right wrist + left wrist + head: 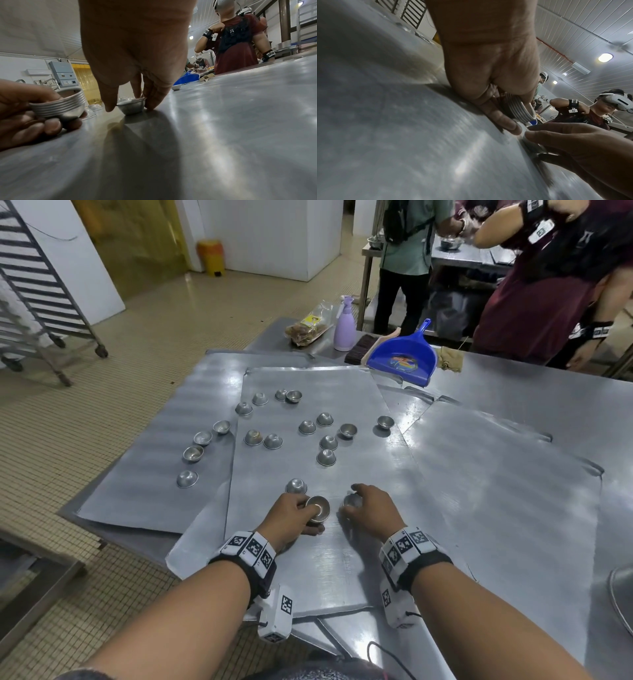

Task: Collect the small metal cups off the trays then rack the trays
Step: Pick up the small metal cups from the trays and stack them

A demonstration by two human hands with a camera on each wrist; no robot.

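Cups being gathered off the near tray (342, 570), nested to save trips.

Stack of cups (318, 510) cradled upright in left hand (291, 517), grip curled round it, ready to receive; single cup (131, 108) pinched by right hand (371, 513) just beside; loose cups (327, 457) scattered farther across tabletop (565, 419).

stack of cups (58, 108): dull metal, ridged rims
tray (342, 559), under both hands: brushed, glossy metal
dustpan (400, 357): shiny plastic
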